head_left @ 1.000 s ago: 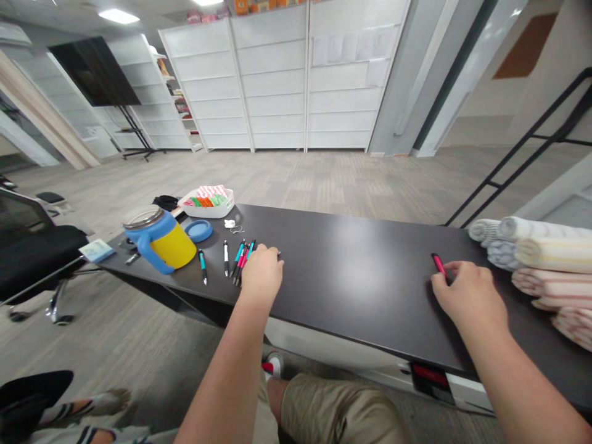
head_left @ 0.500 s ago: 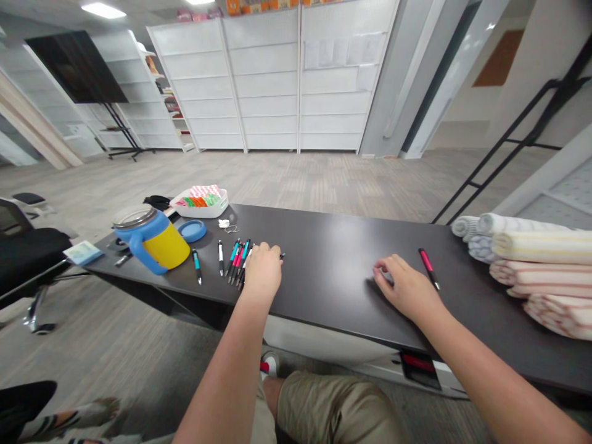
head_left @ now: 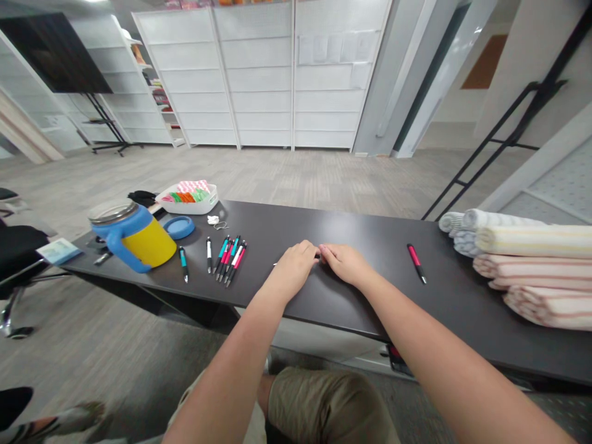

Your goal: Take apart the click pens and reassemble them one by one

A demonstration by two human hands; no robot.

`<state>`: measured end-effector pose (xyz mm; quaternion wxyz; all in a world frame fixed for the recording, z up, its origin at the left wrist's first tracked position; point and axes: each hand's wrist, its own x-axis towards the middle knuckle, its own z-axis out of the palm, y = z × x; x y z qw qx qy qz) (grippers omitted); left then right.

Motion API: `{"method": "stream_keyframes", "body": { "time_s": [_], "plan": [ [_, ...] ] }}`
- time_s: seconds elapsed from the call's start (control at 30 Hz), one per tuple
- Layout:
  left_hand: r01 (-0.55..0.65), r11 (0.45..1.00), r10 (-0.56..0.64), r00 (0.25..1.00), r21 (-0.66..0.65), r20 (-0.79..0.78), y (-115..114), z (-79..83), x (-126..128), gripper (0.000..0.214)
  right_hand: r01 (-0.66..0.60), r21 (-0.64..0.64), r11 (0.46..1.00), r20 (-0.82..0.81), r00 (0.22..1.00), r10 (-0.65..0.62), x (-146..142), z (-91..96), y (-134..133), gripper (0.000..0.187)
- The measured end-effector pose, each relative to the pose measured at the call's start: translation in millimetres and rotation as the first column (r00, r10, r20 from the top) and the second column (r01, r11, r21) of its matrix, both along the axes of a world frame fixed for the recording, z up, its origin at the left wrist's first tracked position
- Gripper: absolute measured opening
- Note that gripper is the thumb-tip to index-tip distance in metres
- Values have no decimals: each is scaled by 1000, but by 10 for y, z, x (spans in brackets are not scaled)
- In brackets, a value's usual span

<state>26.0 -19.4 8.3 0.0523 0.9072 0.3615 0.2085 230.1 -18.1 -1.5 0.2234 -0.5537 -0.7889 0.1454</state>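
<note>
My left hand point(head_left: 292, 268) is closed over a pen point(head_left: 275, 264), whose pale tip pokes out on the left. A dark bit of it shows between the hands, and its barrel colour is hidden. My right hand point(head_left: 346, 264) meets the left over the middle of the table, its fingers pinched at the pen's other end. Left of my hands lies a bunch of pens point(head_left: 230, 259) in teal, pink and white with black grips. A white pen point(head_left: 209, 254) and a teal pen point(head_left: 184, 264) lie separately beyond it. A single pink pen point(head_left: 417, 263) rests to the right.
Rolled towels point(head_left: 531, 265) are stacked at the right end of the dark table point(head_left: 370, 231). On the left stand a blue and yellow mug point(head_left: 139, 237), a blue lid point(head_left: 179, 227) and a white basket point(head_left: 203, 205) of colourful packets. White earphones point(head_left: 213, 220) lie near the lid.
My left hand has moved right from the pen bunch with a pen in it, uncovering the bunch. My right hand has moved left to meet it. The view has shifted slightly.
</note>
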Motion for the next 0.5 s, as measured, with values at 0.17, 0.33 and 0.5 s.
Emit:
{"method": "stream_keyframes", "body": {
  "time_s": [0.17,0.33,0.5],
  "plan": [
    [62,998,-54,979,-33,195,28,-59,37,21,-81,-45,996,-222,973,69,101,-51,28,56],
    [50,995,-24,962,-87,271,20,-50,39,23,-112,-58,992,-203,974,98,110,-44,19,51],
    [-21,996,36,980,-82,193,42,-54,-18,24,-60,-32,998,-232,971,51,118,-32,22,45]
  ]
}}
